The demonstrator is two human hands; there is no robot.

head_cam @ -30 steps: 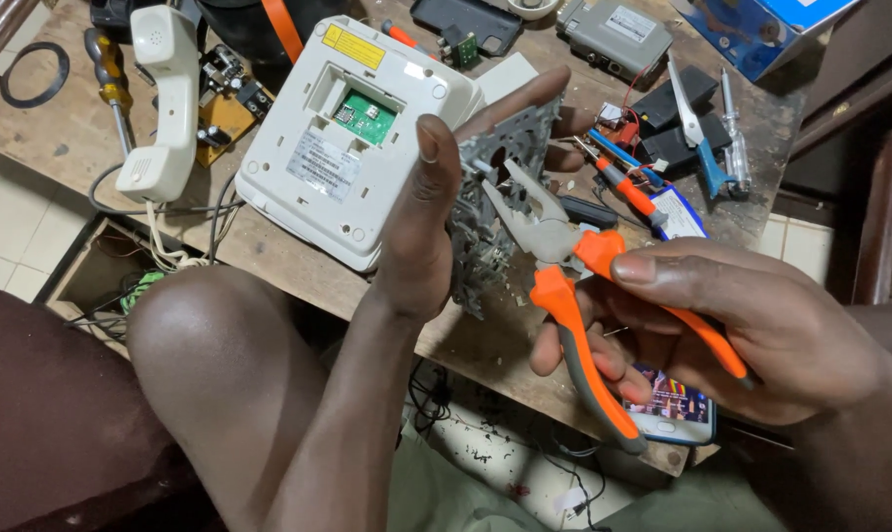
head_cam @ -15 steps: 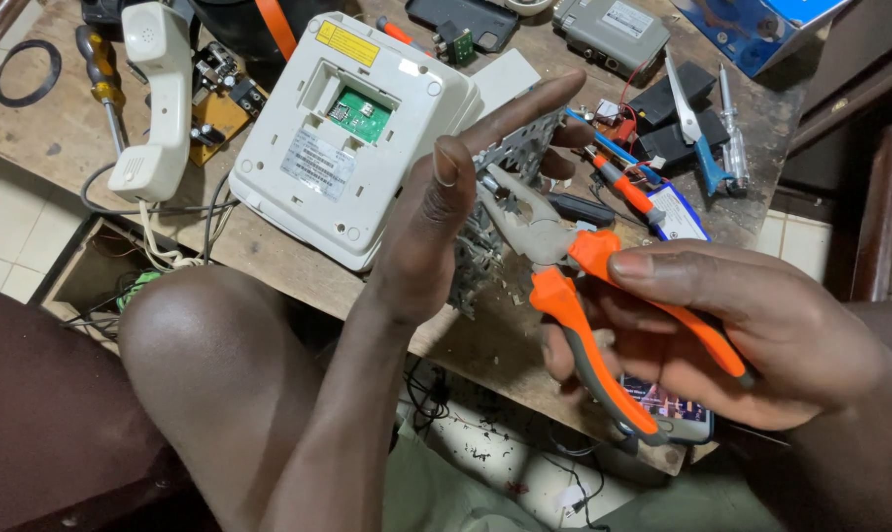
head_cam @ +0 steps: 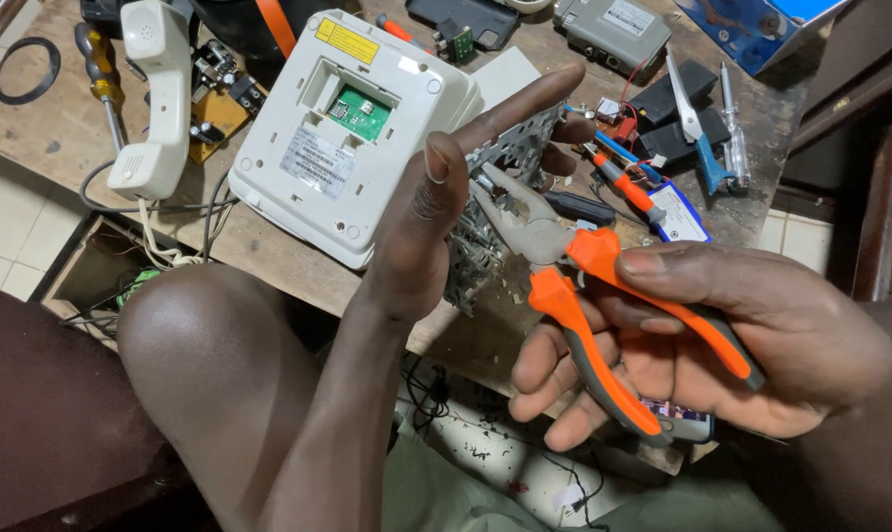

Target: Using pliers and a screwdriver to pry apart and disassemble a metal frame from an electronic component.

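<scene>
The right hand (head_cam: 752,345) has its grip wrapped round the orange-and-grey handles of a pair of pliers (head_cam: 584,296), thumb lying along the upper handle and fingers curled under the lower one, so the handles stand a little apart. The grey nose of the pliers points up and left, its tip against a perforated metal plate (head_cam: 490,207). The left hand (head_cam: 436,227) grips that plate from behind and holds it upright just above the desk's (head_cam: 269,251) near edge: the thumb stands along the plate's near side, the forefinger stretches across its top and the other fingertips show past its far edge. Just behind the plate a white telephone base (head_cam: 352,133) lies bottom up on the desk, a small green circuit board showing in its open recess. Its white handset (head_cam: 155,94) lies to the left, beside a screwdriver (head_cam: 101,64). Further right lie a red-handled screwdriver (head_cam: 623,187), black blocks and a grey box (head_cam: 614,30).
</scene>
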